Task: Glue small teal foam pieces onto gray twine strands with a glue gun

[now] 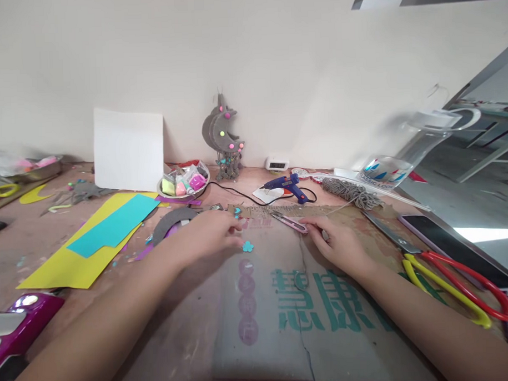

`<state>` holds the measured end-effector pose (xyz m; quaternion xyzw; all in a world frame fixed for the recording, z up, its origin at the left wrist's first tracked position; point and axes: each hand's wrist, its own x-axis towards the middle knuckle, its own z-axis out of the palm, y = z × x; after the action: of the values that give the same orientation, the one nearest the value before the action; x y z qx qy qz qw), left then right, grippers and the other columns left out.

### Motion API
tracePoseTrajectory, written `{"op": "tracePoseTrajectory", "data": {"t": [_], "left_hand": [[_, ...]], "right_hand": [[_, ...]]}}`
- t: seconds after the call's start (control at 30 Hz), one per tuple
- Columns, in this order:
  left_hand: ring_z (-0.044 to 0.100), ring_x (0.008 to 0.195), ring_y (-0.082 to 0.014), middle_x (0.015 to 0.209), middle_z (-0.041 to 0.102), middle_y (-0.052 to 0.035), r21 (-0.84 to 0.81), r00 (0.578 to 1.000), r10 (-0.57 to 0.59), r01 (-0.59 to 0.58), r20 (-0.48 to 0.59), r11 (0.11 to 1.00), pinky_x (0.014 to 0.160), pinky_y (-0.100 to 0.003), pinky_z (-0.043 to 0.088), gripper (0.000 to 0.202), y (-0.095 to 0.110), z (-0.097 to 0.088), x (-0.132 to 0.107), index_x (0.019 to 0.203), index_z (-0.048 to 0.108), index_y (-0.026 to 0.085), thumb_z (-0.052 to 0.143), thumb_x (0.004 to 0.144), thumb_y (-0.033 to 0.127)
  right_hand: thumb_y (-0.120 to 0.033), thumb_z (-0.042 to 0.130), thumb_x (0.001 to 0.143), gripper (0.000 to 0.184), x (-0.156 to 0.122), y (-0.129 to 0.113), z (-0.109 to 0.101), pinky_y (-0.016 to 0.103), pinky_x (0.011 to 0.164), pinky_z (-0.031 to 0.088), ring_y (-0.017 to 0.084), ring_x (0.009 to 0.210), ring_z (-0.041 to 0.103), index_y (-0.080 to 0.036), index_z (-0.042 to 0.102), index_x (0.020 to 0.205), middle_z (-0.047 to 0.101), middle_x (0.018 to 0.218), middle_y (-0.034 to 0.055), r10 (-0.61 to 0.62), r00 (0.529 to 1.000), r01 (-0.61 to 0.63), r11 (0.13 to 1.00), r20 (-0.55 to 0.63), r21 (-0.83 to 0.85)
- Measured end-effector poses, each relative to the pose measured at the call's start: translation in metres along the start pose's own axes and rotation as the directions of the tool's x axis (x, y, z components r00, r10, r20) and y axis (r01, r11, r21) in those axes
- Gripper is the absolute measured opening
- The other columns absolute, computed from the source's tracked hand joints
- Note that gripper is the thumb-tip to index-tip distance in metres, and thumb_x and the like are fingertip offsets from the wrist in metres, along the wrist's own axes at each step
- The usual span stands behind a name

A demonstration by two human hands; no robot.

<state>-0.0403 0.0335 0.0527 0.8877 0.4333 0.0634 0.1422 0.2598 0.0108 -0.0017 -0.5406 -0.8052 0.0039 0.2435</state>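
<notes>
Parting thumb and fingers of the left hand (pixel 234 231) just beside a small blue flower (pixel 248 246), lying at the clock's centre on printed plastic (pixel 260 357). Pinching pink snips (pixel 293 223) by the handle end at two o'clock with the right hand (pixel 333 240). Trailing toward five: a loose thread (pixel 309 360). Blocking part of a grey crescent (pixel 160 228) at ten with the left forearm. Showing beyond: a bowl (pixel 175 200) of bright packets at eleven, a moon ornament (pixel 212 129) at twelve, a glue gun (pixel 289 183) at one, yarn (pixel 349 194) at two. Showing at three: large scissors (pixel 400 242) beside a phone (pixel 456 250).
</notes>
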Motion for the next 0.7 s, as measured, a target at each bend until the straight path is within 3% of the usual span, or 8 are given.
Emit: {"op": "tracePoseTrajectory", "data": {"t": [0.13,0.4,0.57,0.7], "left_hand": [[0.056,0.089,-0.0212,0.089,0.065,-0.0018,0.054,0.989,0.148,-0.147,-0.003,0.988,0.07,-0.029,0.037,0.024,0.017,0.019,0.002,0.094,0.065,0.025,0.059,0.076,0.041],[0.056,0.09,-0.0195,0.091,0.064,-0.0016,-0.021,0.996,0.088,-0.087,0.014,0.996,0.074,-0.029,0.038,0.014,0.012,0.028,0.008,0.085,0.065,0.021,0.058,0.077,0.031],[0.054,0.096,-0.0221,0.097,0.065,-0.0037,0.009,0.987,0.141,-0.142,0.071,0.99,0.079,-0.031,0.038,0.022,0.002,0.03,0.008,0.096,0.065,0.024,0.053,0.078,0.024],[0.055,0.092,-0.0222,0.097,0.064,-0.0045,0.017,0.987,0.144,-0.146,0.064,0.989,0.078,-0.032,0.039,0.02,0.002,0.03,0.007,0.094,0.065,0.022,0.055,0.077,0.024]], "right_hand": [[-0.023,0.041,0.088,0.025,0.0,0.001,0.001,0.028,0.069,0.048,0.017,0.08,0.064,-0.021,0.059,0.105,0.069,0.095,0.0023,-0.018,1.0,0.018,1.0,0.0,0.01],[-0.023,0.041,0.089,0.025,0.001,-0.003,0.002,0.027,0.068,0.048,0.017,0.08,0.065,-0.02,0.061,0.102,0.07,0.092,0.0036,-0.081,0.997,0.081,0.996,0.0,0.025],[-0.022,0.041,0.088,0.025,0.0,-0.005,0.002,0.028,0.068,0.047,0.018,0.078,0.064,-0.018,0.061,0.103,0.07,0.092,0.0045,-0.086,0.996,0.087,0.996,-0.014,0.014],[-0.021,0.04,0.088,0.026,0.0,-0.005,0.004,0.027,0.069,0.046,0.018,0.079,0.064,-0.018,0.061,0.104,0.069,0.094,0.0045,-0.102,0.995,0.102,0.994,-0.008,0.034]]}}
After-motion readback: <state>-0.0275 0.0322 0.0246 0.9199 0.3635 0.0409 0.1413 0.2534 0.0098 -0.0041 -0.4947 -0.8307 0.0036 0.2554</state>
